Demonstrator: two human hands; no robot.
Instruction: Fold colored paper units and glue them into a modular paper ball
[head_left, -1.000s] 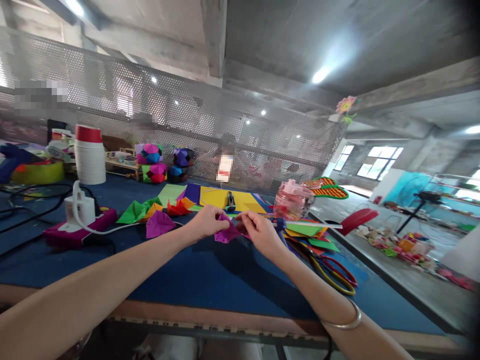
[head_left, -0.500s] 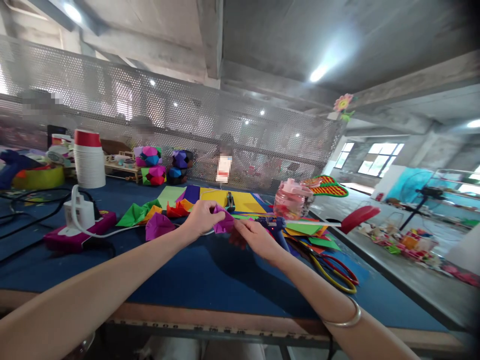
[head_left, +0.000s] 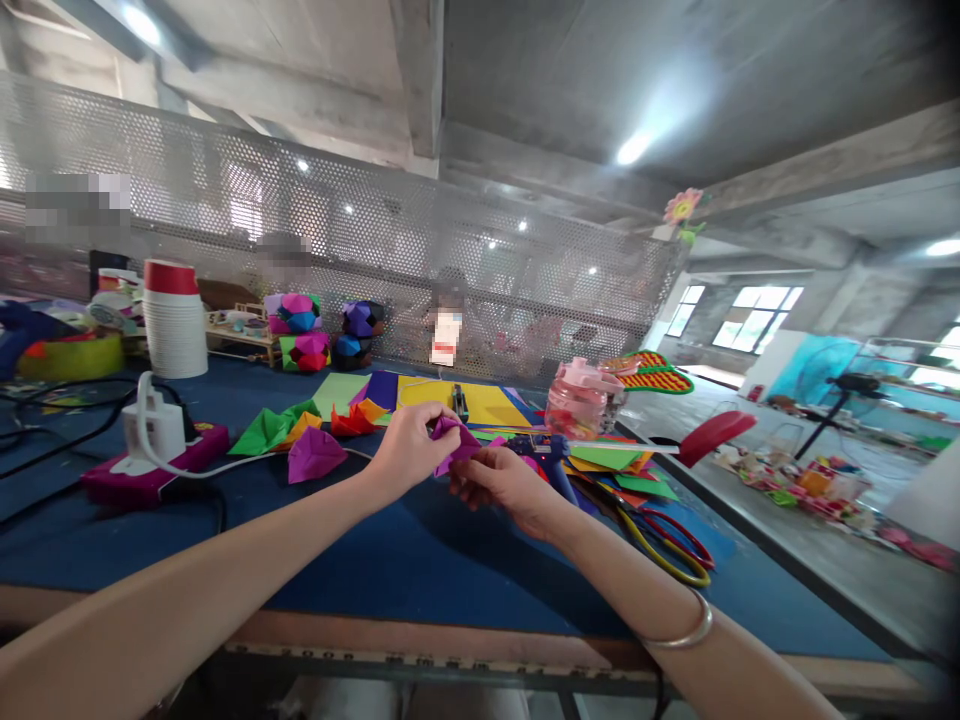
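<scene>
Head view | left hand [head_left: 412,448], right hand [head_left: 517,488]: clamped on creased purple paper [head_left: 454,440] | folded: green paper [head_left: 270,430] | unfolded: yellow sheet [head_left: 491,404]

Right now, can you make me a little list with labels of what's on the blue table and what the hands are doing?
Table: blue top
Left hand: holds folded purple paper
Right hand: fingers at the same paper
Folded pieces lying left of the hands: green, orange-red, purple
Tools at right: blue glue gun, scissors
Back left: stacked cups
Back right: pink bottle
</scene>
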